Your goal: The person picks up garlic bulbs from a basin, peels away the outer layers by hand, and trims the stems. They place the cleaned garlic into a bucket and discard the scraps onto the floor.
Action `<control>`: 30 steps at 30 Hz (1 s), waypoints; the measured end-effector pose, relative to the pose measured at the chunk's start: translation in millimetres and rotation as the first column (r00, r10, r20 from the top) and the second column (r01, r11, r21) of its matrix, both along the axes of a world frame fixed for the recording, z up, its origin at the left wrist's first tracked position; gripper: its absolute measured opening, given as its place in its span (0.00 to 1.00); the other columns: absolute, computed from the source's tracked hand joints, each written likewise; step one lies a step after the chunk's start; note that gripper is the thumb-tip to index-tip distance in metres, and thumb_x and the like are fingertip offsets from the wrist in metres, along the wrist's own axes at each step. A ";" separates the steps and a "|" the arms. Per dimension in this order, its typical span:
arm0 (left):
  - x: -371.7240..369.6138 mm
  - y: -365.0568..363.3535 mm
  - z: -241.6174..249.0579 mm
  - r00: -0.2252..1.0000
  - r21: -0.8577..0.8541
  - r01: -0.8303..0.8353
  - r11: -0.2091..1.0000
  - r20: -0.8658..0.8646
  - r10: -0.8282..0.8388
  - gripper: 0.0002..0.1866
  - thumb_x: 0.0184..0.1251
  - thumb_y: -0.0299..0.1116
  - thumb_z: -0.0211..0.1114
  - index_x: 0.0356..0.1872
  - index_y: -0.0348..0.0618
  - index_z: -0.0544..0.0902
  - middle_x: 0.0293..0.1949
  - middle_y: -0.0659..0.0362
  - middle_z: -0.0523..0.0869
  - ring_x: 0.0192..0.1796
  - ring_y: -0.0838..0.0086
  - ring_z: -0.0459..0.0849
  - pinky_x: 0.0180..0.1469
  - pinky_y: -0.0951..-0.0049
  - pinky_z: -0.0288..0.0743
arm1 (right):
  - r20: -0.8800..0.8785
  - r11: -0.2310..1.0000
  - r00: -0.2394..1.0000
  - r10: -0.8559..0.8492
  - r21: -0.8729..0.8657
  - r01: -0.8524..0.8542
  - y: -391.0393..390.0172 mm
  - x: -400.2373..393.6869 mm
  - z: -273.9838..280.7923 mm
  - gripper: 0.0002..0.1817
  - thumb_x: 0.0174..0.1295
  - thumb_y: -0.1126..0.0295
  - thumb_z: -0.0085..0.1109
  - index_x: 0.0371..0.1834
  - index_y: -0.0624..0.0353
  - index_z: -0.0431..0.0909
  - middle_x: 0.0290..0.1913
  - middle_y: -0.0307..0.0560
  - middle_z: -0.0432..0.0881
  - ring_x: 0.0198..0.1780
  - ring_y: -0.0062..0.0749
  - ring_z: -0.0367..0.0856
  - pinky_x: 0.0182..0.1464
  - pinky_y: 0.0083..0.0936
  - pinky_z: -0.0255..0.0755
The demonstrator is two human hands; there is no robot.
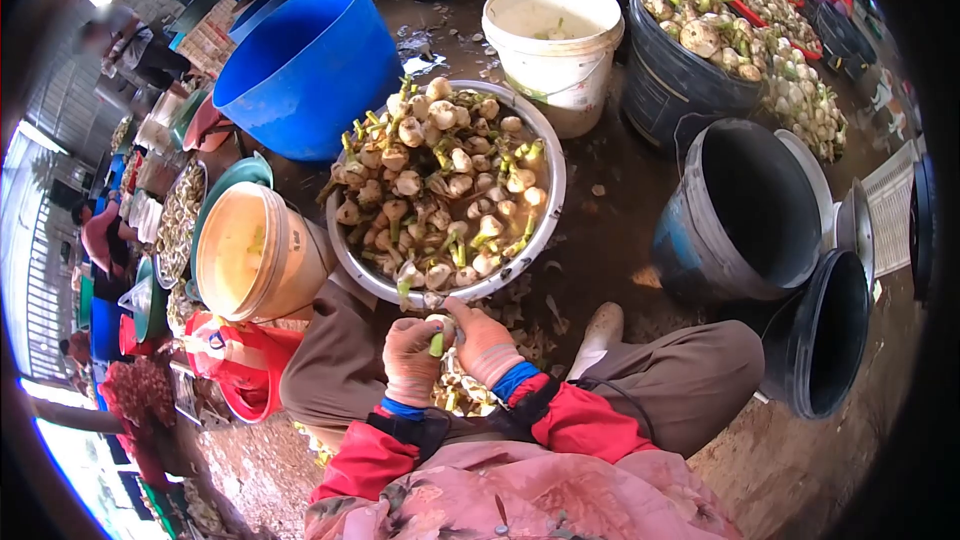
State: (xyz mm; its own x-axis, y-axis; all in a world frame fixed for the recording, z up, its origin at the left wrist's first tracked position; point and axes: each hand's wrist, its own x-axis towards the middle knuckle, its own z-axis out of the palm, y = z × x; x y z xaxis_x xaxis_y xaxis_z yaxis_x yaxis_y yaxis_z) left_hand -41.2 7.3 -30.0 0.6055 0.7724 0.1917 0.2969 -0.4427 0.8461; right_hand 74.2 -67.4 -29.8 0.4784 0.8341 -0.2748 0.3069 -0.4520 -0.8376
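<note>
Both my hands wear pinkish gloves and meet just below a wide metal basin (pixel 552 202) that is heaped with white bulbs with green stalks (pixel 440 185) in murky water. My left hand (pixel 412 360) and my right hand (pixel 482 342) together grip one bulb with a green stalk (pixel 437 336) between them. Under my hands, between my knees, lies a small pile of bulbs and trimmings (pixel 462 392). My sleeves are red with blue cuffs.
Around the basin stand a big blue tub (pixel 310 65), a white bucket (pixel 553 45), a tan bucket (pixel 255 252) and three dark buckets (pixel 745 210), one full of bulbs (pixel 700 25). More bulbs lie heaped at the back right. Another person sits at the far left (pixel 125 40). The ground is wet.
</note>
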 end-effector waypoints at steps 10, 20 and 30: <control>-12.7 11.2 18.0 0.947 -0.711 0.006 0.704 0.229 0.224 0.13 0.52 0.21 0.71 0.39 0.37 0.79 0.33 0.59 0.83 0.36 0.72 0.84 0.36 0.75 0.80 | -0.240 0.985 0.960 -0.143 0.062 0.162 -9.5 19.5 -55.8 0.21 0.57 0.74 0.51 0.56 0.55 0.72 0.48 0.60 0.79 0.51 0.51 0.77 0.53 0.33 0.70; 1.3 -8.0 -0.3 0.938 -0.624 -0.030 0.781 0.252 0.237 0.11 0.49 0.13 0.68 0.34 0.36 0.81 0.38 0.57 0.76 0.39 0.71 0.81 0.42 0.73 0.80 | -0.115 0.990 0.987 -0.115 0.070 0.124 1.4 -0.7 -0.4 0.25 0.53 0.78 0.53 0.58 0.55 0.70 0.49 0.62 0.78 0.53 0.54 0.75 0.54 0.34 0.69; -20.3 14.8 14.3 0.867 -0.809 0.338 0.481 0.467 0.176 0.16 0.54 0.30 0.70 0.43 0.39 0.76 0.36 0.58 0.83 0.38 0.72 0.82 0.40 0.72 0.77 | -0.192 0.992 0.975 -0.114 0.033 0.123 -9.7 13.1 -60.9 0.23 0.52 0.73 0.55 0.55 0.58 0.73 0.49 0.60 0.79 0.53 0.53 0.76 0.54 0.34 0.69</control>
